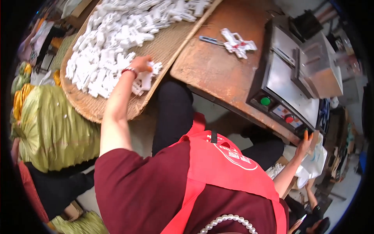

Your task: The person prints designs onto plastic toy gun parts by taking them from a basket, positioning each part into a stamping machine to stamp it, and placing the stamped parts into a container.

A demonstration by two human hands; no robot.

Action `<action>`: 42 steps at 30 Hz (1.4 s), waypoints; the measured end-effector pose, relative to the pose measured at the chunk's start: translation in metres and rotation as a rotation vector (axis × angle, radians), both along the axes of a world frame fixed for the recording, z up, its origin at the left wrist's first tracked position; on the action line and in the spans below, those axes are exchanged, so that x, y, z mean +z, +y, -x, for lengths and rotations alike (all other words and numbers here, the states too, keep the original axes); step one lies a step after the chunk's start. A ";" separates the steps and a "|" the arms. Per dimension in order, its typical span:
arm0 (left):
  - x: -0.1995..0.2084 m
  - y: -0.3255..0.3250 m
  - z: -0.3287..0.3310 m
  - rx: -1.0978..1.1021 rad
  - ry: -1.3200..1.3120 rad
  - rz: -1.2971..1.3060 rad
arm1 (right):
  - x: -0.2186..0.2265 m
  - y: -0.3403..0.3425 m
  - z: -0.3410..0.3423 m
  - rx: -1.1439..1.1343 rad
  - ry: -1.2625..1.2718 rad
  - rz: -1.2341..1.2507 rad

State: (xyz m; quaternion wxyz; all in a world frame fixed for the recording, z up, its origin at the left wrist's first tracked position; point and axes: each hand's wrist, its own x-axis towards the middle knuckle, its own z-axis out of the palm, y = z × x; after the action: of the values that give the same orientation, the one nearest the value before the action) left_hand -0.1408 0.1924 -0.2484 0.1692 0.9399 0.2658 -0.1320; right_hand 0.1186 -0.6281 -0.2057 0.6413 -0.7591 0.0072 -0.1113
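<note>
My left hand [139, 64] reaches over a heap of small white plastic parts [113, 43] in a large woven tray [87, 111]. Orange covers show on its fingertips. Its fingers are spread apart at the heap's right edge, touching or just above the parts there. Down by the front right corner of a metal-topped machine [288, 85], my right hand [303, 147] has its fingers stretched upward, also tipped in orange. No held thing shows in it. On the wooden table [210, 66] lie several joined white parts with red bits [238, 43], beside a blue-handled knife [211, 39].
The machine carries a green button [265, 101], a red knob [289, 118] and a raised boxy metal head [319, 66]. A bulging yellow-green sack [58, 128] stands left of the tray. White bags [315, 160] and another person's arm [311, 195] are at lower right.
</note>
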 end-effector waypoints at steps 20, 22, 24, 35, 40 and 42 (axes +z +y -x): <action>0.190 -0.387 -0.225 -0.714 -0.942 -0.287 | 0.085 0.174 -0.112 0.144 -0.582 0.428; 0.165 -0.397 -0.190 -0.652 -0.788 -0.113 | 0.080 0.165 -0.124 0.078 -0.648 0.373; 0.144 -0.400 -0.178 -0.633 -0.743 -0.063 | 0.071 0.156 -0.130 -0.292 -0.840 0.416; 0.159 -0.455 -0.294 -0.690 -1.035 -0.206 | 0.151 0.013 0.149 -0.466 -0.614 0.465; 0.151 -0.462 -0.320 -0.702 -1.023 -0.203 | 0.076 0.024 0.074 -0.124 -0.222 0.332; 0.149 -0.440 -0.289 -0.717 -1.035 -0.193 | 0.048 0.027 0.040 -0.009 -0.073 0.254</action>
State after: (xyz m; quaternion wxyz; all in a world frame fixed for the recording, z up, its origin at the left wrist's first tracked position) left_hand 0.1478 -0.2474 -0.0995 0.1358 0.9235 -0.1710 0.3155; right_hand 0.0782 -0.6013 -0.1581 0.5392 -0.8297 -0.0268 -0.1418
